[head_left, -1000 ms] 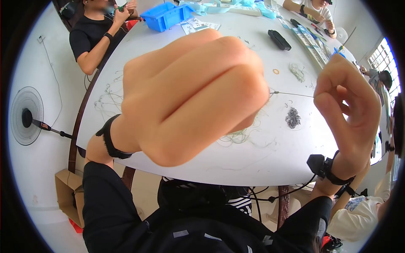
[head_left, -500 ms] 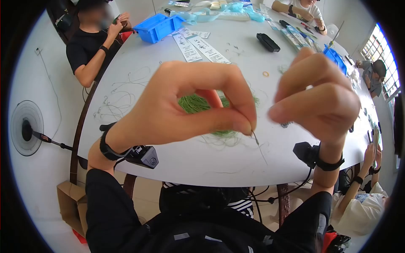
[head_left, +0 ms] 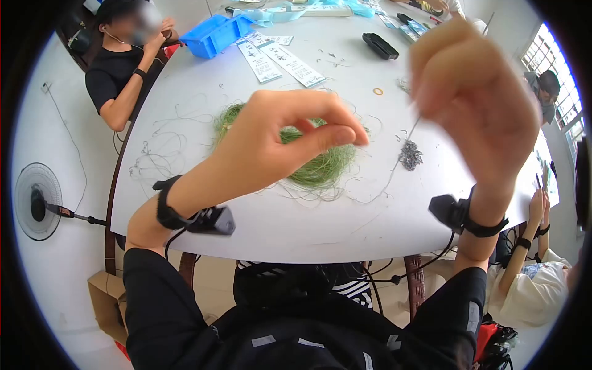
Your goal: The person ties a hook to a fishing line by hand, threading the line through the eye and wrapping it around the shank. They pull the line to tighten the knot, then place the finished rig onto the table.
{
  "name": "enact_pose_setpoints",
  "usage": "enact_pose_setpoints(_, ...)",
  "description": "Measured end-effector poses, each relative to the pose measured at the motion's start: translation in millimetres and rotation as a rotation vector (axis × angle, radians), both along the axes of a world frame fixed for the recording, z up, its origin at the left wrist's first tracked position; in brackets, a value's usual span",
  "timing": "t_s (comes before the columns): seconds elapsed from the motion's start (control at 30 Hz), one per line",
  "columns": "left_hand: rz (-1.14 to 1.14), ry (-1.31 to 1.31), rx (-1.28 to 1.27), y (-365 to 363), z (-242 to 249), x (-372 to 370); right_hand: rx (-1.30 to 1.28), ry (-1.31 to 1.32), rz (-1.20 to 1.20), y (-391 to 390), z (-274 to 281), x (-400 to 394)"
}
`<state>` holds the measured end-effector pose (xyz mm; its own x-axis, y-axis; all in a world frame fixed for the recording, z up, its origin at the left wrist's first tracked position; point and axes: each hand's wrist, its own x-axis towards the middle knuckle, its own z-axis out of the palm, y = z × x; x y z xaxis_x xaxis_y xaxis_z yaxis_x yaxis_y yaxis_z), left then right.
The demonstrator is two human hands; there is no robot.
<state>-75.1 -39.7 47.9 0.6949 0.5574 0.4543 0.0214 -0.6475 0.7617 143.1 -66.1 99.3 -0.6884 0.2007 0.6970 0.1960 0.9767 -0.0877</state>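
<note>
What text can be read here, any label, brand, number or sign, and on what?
None legible.
Cards by the blue box: printed, characters too small to read.
Packets at upper right: markings too small and partly hidden by the right hand.
White shirt at lower right: bluish print, can't tell whether it's lettering.
</note>
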Motion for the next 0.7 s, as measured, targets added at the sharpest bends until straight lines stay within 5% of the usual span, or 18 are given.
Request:
enact_pose_setpoints(0.07, 0.103, 0.207, 0.632, 18, -23, 7, -0.177, 0.170, -0.247, -14, 16, 21)
enact_pose_setpoints(0.27, -0.008, 0.549, 0.719, 45, -63, 58, 0.155, 0.413, -0.495, -12, 31, 51)
enact_pose_setpoints(0.6, -0.030, 0.593, 0.850, 70, -78, 122, -0.001, 0.465, -0.414, -23, 42, 39)
enact_pose_setpoints(0.7, 0.038, 0.582, 0.679, 65, -58, 120, 0.309, 0.538, -0.390, 7, 22, 41)
